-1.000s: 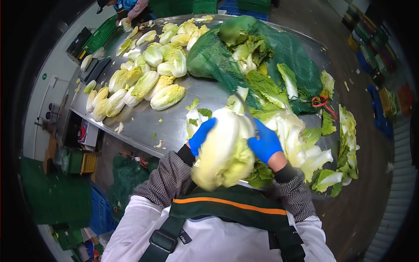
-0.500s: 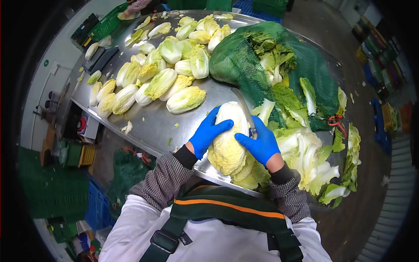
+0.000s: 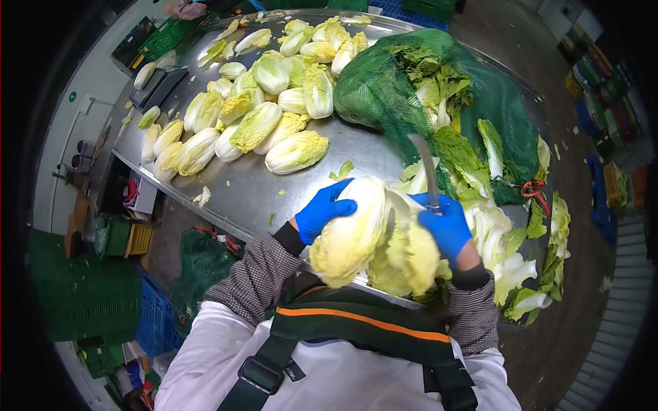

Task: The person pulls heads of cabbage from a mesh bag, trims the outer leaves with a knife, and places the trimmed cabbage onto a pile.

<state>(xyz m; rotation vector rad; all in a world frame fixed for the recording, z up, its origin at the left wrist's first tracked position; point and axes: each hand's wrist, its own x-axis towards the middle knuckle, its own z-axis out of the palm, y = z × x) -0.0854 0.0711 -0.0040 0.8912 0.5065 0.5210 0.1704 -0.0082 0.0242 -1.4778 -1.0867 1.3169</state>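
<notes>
My left hand [image 3: 325, 209], in a blue glove, is wrapped round the left side of a pale napa cabbage [image 3: 348, 236] at the table's near edge. My right hand [image 3: 447, 229], gloved too, grips a knife [image 3: 426, 164] with its curved blade pointing up and away. Its thumb and fingers also touch a yellowish outer leaf [image 3: 415, 250], which stands away from the right side of the head but seems joined near the top. The knife's handle is mostly hidden in my palm.
Several trimmed napa cabbages [image 3: 297, 152] lie across the metal table [image 3: 236, 195]. A green net bag [image 3: 370, 89] with leaves inside stands at the back right. Loose leaves [image 3: 497, 250] cover the right side. A scale [image 3: 161, 88] sits far left. Another person's sleeve [image 3: 188, 10] shows beyond.
My right hand has moved right with the knife, pulling an outer leaf away from the cabbage. My left hand has tilted the head slightly left and toward me.
</notes>
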